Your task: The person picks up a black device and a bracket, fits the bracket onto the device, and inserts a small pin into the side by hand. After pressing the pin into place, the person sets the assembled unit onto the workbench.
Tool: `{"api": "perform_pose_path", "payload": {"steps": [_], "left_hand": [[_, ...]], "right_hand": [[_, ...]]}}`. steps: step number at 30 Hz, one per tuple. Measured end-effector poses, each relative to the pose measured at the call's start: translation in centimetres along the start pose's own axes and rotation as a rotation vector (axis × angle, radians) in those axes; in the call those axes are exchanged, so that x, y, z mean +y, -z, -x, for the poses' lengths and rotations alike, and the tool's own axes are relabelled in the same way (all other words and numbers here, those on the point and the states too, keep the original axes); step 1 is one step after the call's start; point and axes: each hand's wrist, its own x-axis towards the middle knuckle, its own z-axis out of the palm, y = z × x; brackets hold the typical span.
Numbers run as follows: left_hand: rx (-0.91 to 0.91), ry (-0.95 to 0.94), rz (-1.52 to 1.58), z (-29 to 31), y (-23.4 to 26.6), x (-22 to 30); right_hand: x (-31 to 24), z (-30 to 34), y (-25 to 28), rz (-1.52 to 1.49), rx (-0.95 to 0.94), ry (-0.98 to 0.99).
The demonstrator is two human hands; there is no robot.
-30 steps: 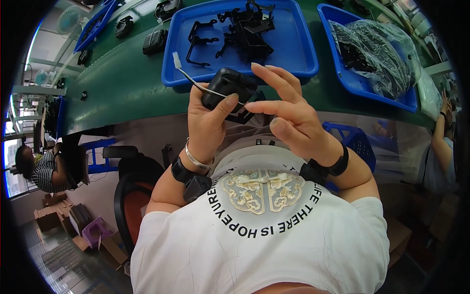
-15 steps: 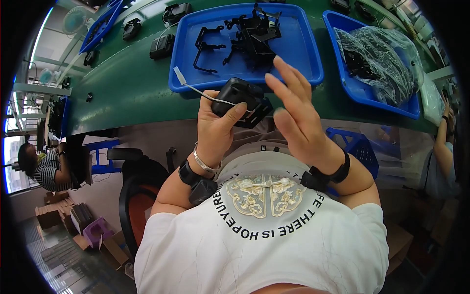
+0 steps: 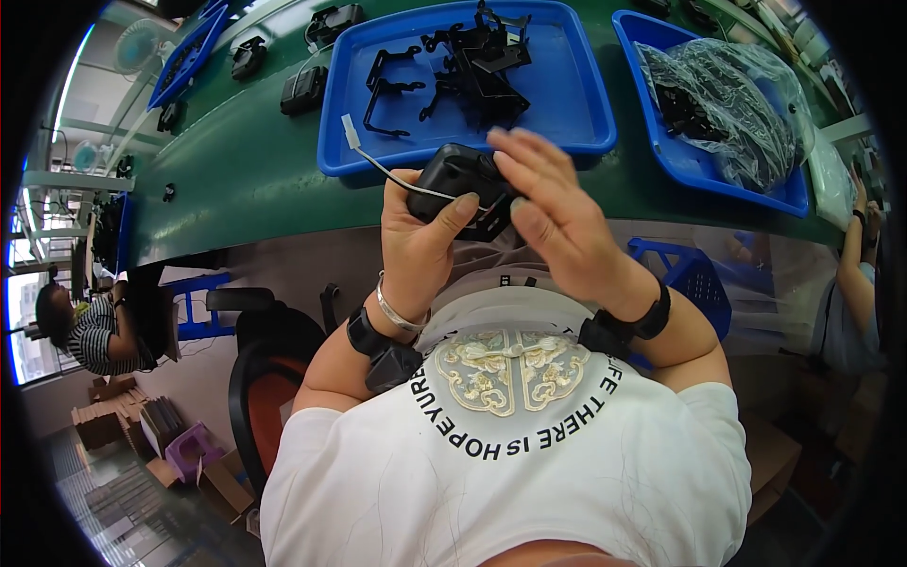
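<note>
My left hand (image 3: 416,222) grips a black plastic housing (image 3: 452,176) by its left side, thumb across the front. A white cable with a white connector (image 3: 350,132) runs out of it to the upper left. On the housing's right side sits a black slotted bracket (image 3: 493,219). My right hand (image 3: 557,213) lies against that right side with its fingers stretched out, not wrapped round it. Just beyond, a blue tray (image 3: 350,156) holds several black metal brackets (image 3: 482,71) in a loose heap.
To the right, a blue bin (image 3: 671,170) contains black parts in clear plastic wrap (image 3: 746,104). Similar black housings (image 3: 303,90) stand left of the tray on the green table (image 3: 227,180). Other people sit at far left and far right; a chair (image 3: 255,397) stands at left.
My right hand has moved left and now meets the housing's right side, where it was apart before. The left hand keeps its grip, and the view has shifted slightly.
</note>
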Motion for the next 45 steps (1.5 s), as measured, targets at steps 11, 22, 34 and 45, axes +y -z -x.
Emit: {"api": "perform_pose_path", "payload": {"steps": [11,22,34,45], "left_hand": [[-0.010,-0.028,-0.078,-0.2,0.2,-0.5],[0.034,-0.030,-0.090,-0.1,0.0,-1.0],[-0.066,0.048,-0.267,0.2,0.0,0.5],[-0.234,0.014,-0.472,0.8,0.4,0.8]], "right_hand": [[-0.5,0.1,0.7,0.174,0.029,0.013],[-0.5,0.5,-0.4,0.113,-0.028,-0.029],[0.3,0.4,1.3,-0.152,0.010,-0.066],[-1.0,1.3,1.3,-0.506,-0.044,-0.417]]}}
